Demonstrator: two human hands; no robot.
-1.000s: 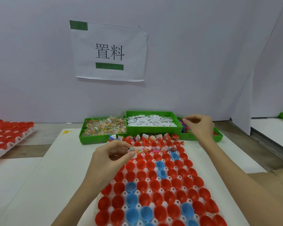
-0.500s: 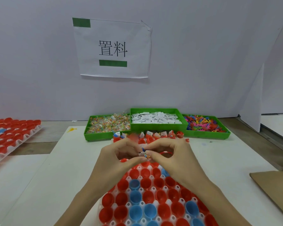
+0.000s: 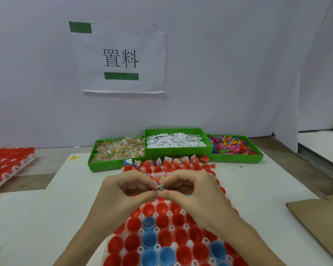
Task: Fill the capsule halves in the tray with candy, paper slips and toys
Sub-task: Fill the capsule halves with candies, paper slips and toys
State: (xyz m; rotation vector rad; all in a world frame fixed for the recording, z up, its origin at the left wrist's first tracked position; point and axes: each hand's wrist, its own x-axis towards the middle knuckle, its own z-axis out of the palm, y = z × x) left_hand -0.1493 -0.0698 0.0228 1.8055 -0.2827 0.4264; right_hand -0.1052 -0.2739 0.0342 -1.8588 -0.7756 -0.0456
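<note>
In the head view, only the far row of capsule halves (image 3: 183, 160) in the tray (image 3: 140, 248) had things in them, and the many red and blue cups nearer were bare. The left hand (image 3: 123, 191) and right hand (image 3: 192, 191) met over the tray, both pinching a tiny bright piece (image 3: 160, 187), maybe a toy. The candy bin (image 3: 119, 150), paper slips (image 3: 175, 141) and toys (image 3: 233, 144) sat just behind the tray.

Glossy plastic capsule halves (image 3: 162, 220), matt paper slips (image 3: 174, 141), brown cardboard (image 3: 319, 221)
</note>
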